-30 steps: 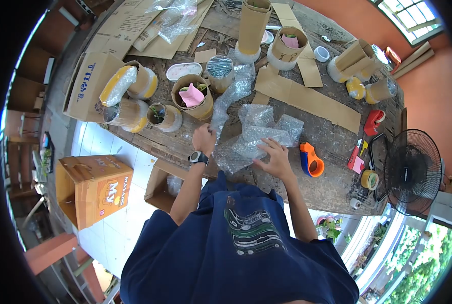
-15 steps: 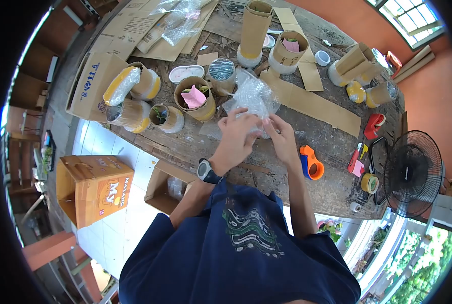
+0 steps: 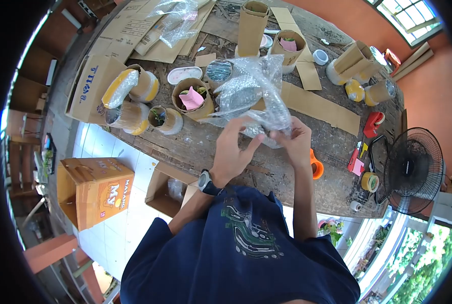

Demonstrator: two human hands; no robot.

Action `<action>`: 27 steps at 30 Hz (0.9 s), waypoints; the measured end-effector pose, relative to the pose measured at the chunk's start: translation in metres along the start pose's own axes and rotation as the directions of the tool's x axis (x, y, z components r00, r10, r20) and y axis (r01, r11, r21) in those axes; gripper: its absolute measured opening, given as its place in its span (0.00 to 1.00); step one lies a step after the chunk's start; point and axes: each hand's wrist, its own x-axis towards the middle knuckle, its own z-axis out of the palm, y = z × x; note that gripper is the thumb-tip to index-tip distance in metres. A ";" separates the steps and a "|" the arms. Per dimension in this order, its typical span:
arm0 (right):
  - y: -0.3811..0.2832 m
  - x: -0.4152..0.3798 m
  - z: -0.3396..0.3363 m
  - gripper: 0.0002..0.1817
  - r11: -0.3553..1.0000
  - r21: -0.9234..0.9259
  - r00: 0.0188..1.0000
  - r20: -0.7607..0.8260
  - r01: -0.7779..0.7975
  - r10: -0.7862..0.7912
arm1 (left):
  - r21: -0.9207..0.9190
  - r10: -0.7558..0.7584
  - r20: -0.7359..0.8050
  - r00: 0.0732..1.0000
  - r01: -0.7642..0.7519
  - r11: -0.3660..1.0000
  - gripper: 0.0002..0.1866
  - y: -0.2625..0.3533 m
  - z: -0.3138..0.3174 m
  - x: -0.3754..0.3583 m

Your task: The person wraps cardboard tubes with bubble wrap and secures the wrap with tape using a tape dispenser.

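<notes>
A crumpled sheet of clear bubble wrap (image 3: 256,93) rises off the wooden table between my hands. My left hand (image 3: 234,148) wears a watch and pinches the sheet's lower left edge, thumb pointing right. My right hand (image 3: 296,141) has its fingers closed on the lower right part. Just left of the wrap stands a cardboard tube (image 3: 193,104) with a pink piece and leaves inside. A wrapped round item (image 3: 219,71) is behind it. Cardboard tubes (image 3: 252,30) (image 3: 288,48) stand beyond the wrap.
Flat cardboard (image 3: 319,107) lies right of the wrap. An orange tape dispenser (image 3: 317,166) is partly behind my right arm. A red dispenser (image 3: 372,125), a tape roll (image 3: 369,182) and a fan (image 3: 413,169) are at the right. More wrapped tubes (image 3: 134,117) stand left; an open box (image 3: 167,187) sits below.
The bubble wrap has been lifted and spread out, covering more of the table. My hands have moved apart, the right one shifting right and partly over the orange dispenser.
</notes>
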 end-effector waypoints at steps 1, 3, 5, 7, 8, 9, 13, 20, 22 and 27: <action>-0.006 -0.004 0.002 0.15 0.997 0.073 0.999 0.039 0.015 -0.018 | -0.101 -0.063 -0.058 0.996 0.057 0.993 0.17 0.011 -0.003 0.003; -0.008 -0.010 0.001 0.15 0.989 0.142 0.995 0.080 0.050 -0.062 | -0.059 -0.154 0.005 0.988 0.154 0.986 0.18 0.022 -0.010 0.008; -0.005 -0.017 -0.008 0.14 0.986 0.135 0.991 0.082 0.097 -0.109 | 0.008 -0.150 0.069 0.986 0.150 0.989 0.16 0.021 -0.015 0.011; -0.006 -0.025 -0.017 0.11 0.946 0.314 0.994 0.038 0.085 -0.102 | 0.088 -0.055 0.147 0.988 0.042 0.995 0.12 0.017 -0.020 0.014; -0.009 -0.027 -0.020 0.09 0.913 0.401 0.995 0.016 0.083 -0.097 | 0.074 -0.058 0.146 0.988 0.048 0.996 0.10 0.016 -0.022 0.014; -0.014 -0.029 -0.024 0.09 0.899 0.429 0.995 -0.002 0.091 -0.099 | 0.059 -0.062 0.145 0.988 0.053 0.997 0.09 0.017 -0.025 0.013; -0.038 -0.040 -0.043 0.08 0.850 0.502 0.979 -0.188 0.162 -0.075 | 0.076 -0.138 0.058 0.989 0.133 0.988 0.10 0.021 -0.036 0.009; -0.037 -0.050 -0.076 0.11 0.463 0.843 0.960 -0.270 0.276 -0.080 | -0.516 -0.257 0.102 0.961 0.271 0.812 0.24 0.013 -0.041 0.006; -0.035 -0.054 -0.085 0.16 0.381 0.909 0.976 -0.102 0.169 -0.190 | -0.514 -0.250 0.355 0.901 0.412 0.752 0.32 0.010 -0.053 0.006; -0.039 -0.066 -0.111 0.34 0.210 0.951 0.950 -0.170 0.227 -0.261 | -0.801 -0.368 0.357 0.859 0.483 0.352 0.36 -0.046 -0.062 -0.029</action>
